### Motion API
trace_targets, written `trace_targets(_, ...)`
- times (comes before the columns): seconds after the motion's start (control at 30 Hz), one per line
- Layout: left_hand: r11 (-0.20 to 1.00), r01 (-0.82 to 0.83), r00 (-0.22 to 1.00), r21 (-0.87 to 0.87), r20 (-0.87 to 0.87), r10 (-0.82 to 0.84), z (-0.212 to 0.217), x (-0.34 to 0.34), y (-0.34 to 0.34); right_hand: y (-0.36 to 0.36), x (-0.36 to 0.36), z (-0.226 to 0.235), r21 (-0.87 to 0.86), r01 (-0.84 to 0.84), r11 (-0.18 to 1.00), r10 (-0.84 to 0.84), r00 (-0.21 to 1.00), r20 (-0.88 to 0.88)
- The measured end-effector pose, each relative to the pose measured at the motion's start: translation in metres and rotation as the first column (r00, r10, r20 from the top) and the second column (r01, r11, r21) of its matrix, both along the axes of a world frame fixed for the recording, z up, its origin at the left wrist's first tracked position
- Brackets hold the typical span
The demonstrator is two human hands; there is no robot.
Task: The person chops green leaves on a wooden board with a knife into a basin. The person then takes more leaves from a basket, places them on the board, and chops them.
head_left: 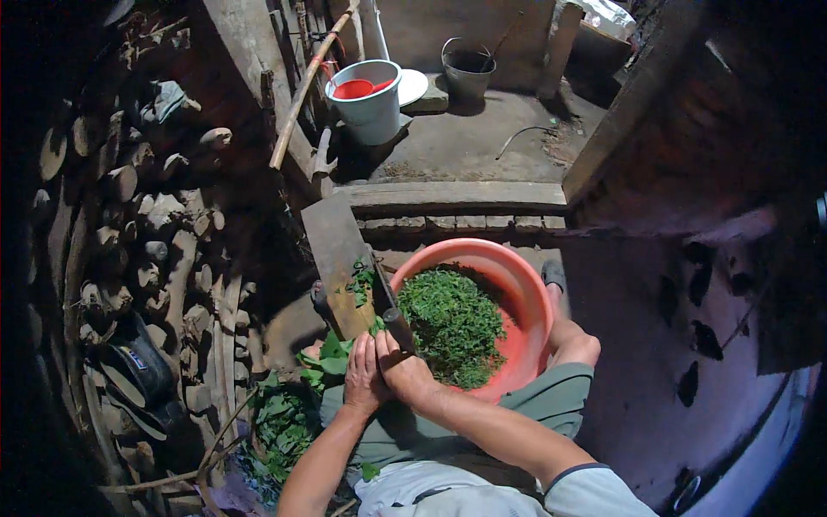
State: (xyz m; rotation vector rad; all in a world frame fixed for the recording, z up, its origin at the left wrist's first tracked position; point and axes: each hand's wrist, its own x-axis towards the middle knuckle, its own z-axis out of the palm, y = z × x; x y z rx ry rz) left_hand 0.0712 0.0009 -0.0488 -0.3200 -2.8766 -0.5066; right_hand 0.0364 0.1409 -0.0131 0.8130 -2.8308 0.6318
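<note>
My left hand (363, 381) and my right hand (405, 372) are side by side over my lap, at the near end of a wooden board (326, 233). Their fingers are closed around green leaves (376, 326), whose tips poke out in front. A knife with a dark round handle (398, 329) stands along the board's right edge, its handle just above my right hand and not gripped. Cut green bits (362, 280) stick to the board. To the right, a red plastic basin (527, 332) holds a heap of finely chopped greens (452, 323).
Uncut leafy greens (284, 426) lie by my left leg. Stacked firewood (177, 250) lines the left side. Beyond a wooden sill (457, 194) stand a pale bucket (370, 116) with a red scoop (353, 89), and a dark pail (468, 73). A bamboo pole (310, 86) leans nearby.
</note>
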Motion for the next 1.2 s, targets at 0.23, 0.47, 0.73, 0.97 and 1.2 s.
trace_targets(0.23,0.986,0.165,0.968,-0.017,0.192,-0.159,0.048,0.006,-0.006,0.016,0.017,0.001,0.023,-0.117,0.993,0.103,0.937,0.335)
trace_targets(0.47,0.99,0.139,0.965,-0.026,0.229,-0.13,0.024,-0.022,-0.01,0.016,0.017,-0.004,0.241,-0.163,0.957,0.113,0.971,0.209)
trace_targets(0.73,0.988,-0.096,0.995,0.124,0.05,0.091,0.02,0.011,0.014,0.001,0.004,-0.006,0.253,-0.144,0.957,0.168,0.983,-0.073)
trace_targets(0.97,0.993,0.08,0.945,0.089,0.311,-0.104,0.068,-0.003,-0.01,0.013,0.027,-0.011,0.239,-0.128,0.963,0.115,0.991,0.068)
trace_targets(1.2,0.937,0.321,0.88,0.139,0.322,-0.349,0.047,-0.024,-0.032,0.025,0.037,-0.009,0.118,-0.208,0.971,0.205,0.978,0.042)
